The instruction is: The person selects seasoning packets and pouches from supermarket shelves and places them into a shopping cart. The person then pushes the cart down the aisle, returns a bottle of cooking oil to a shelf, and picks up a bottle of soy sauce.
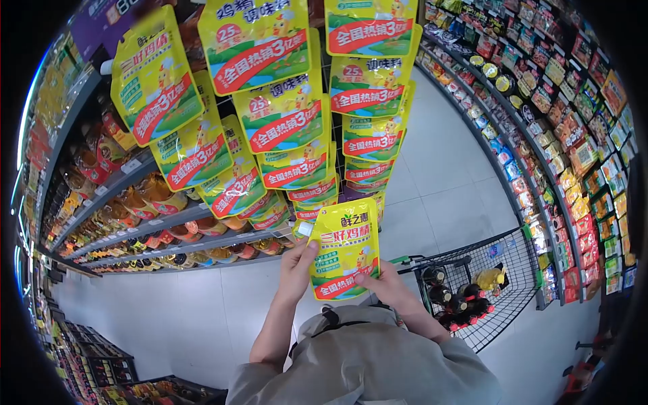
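A yellow seasoning pouch (345, 250) with a red and green lower band is held upright in front of my body. It has a white spout cap at its upper left corner. My left hand (297, 266) grips its left edge, thumb on the front. On the lower right side, my right hand (385, 280) pinches it, also with the thumb on the front. The fingers behind the pouch are hidden. Just beyond it, similar yellow pouches (283, 125) hang in overlapping columns on a rack.
To my right stands a wire shopping cart (523, 270) with several dark bottles (466, 304) and a yellow oil bottle (491, 277). Shelves of bottles (155, 196) line the left. Shelves of packaged goods (560, 121) curve along the right. Tiled floor (432, 182) runs between them.
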{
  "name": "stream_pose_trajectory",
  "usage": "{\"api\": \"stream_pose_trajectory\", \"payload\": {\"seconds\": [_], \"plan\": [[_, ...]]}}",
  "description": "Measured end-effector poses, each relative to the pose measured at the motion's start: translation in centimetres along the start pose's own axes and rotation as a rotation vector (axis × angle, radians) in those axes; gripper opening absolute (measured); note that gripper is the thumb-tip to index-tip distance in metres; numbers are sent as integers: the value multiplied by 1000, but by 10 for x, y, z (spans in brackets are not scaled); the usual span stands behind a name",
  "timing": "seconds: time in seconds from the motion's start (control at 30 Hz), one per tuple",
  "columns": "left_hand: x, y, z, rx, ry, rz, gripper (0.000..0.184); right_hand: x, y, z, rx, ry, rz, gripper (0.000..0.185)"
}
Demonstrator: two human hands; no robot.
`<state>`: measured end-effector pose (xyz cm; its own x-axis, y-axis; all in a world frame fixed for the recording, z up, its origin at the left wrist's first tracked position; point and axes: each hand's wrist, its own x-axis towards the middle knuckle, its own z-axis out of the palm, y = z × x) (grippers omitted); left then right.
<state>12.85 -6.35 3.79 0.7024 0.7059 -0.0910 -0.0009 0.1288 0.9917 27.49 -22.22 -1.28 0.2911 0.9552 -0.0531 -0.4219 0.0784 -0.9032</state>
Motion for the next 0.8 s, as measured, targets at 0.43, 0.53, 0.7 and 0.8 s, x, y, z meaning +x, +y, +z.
{"api": "stream_pose_trajectory", "payload": {"seconds": [0.43,0.53,0.7,0.8], "plan": [[34,21,20,130,77,36,37,2,-7,-31,251,116,36,40],[65,45,24,244,12,165,40,-2,-10,-39,219,167,12,39],[130,85,75,-178,-103,142,45,-3,-4,-53,140,168,-126,36],[166,93,94,-362,-106,123,48,-5,-4,-60,47,204,-186,36]]}}
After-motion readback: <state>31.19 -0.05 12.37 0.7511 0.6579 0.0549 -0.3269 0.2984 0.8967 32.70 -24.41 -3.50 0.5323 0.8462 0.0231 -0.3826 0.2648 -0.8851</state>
